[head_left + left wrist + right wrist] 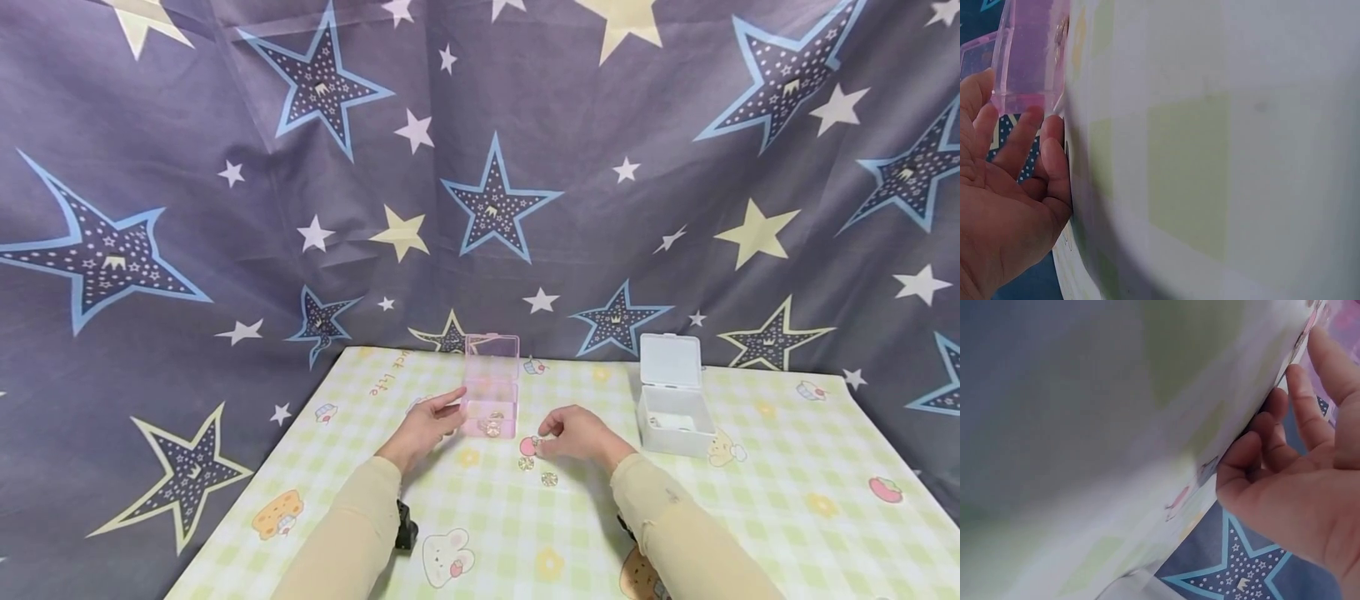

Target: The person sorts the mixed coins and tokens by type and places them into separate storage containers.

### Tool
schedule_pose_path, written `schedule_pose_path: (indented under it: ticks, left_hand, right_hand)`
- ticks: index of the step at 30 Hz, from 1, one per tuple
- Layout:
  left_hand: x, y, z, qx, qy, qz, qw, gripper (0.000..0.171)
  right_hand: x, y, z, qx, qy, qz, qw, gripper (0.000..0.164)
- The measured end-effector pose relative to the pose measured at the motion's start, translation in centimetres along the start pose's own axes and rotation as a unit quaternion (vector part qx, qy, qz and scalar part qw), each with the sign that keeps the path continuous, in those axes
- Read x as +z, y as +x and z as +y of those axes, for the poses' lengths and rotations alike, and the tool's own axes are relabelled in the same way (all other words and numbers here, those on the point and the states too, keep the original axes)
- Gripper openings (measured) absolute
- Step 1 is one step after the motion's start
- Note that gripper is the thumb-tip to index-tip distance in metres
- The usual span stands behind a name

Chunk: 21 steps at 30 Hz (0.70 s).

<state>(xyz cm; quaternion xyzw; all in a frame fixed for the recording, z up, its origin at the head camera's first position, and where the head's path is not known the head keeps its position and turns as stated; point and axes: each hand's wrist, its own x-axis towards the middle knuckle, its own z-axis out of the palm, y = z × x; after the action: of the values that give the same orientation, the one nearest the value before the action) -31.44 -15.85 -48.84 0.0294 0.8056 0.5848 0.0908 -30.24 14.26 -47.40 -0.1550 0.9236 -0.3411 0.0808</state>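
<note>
My left hand [429,427] is at the left side of a clear pink plastic box [490,395], its fingers loosely spread. In the left wrist view its fingertips reach the wall of the pink box [1029,53]. Small round gold ornaments [492,429] lie inside this box. My right hand [577,433] is low over the table, right of the box. A small glint shows at its fingertips; thumb and forefinger look apart in the right wrist view, so whether they pinch an ornament is unclear. Two more gold ornaments, one nearer [549,479] and one farther [526,463], lie beside the hand.
A white box [677,421] with its lid [671,361] raised stands to the right, something small inside it. Green-checked cloth [360,500] printed with cartoon pictures covers the table. Behind the table hangs a dark curtain [570,250] with stars.
</note>
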Motion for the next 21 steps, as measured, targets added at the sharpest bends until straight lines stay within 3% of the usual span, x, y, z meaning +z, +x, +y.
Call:
schedule_pose_path:
  ticks: [10, 21]
  left_hand:
    - [0.1, 0.1, -0.3, -0.003, -0.011, -0.003, 0.9999, 0.055]
    - [0.0, 0.0, -0.3, -0.002, -0.005, -0.002, 1.0000, 0.055]
  right_hand:
    - [0.4, 0.2, -1.2, 0.036, -0.031, 0.012, 0.999, 0.018]
    - [0.5, 0.4, -1.5, 0.040, -0.054, 0.020, 0.998, 0.019]
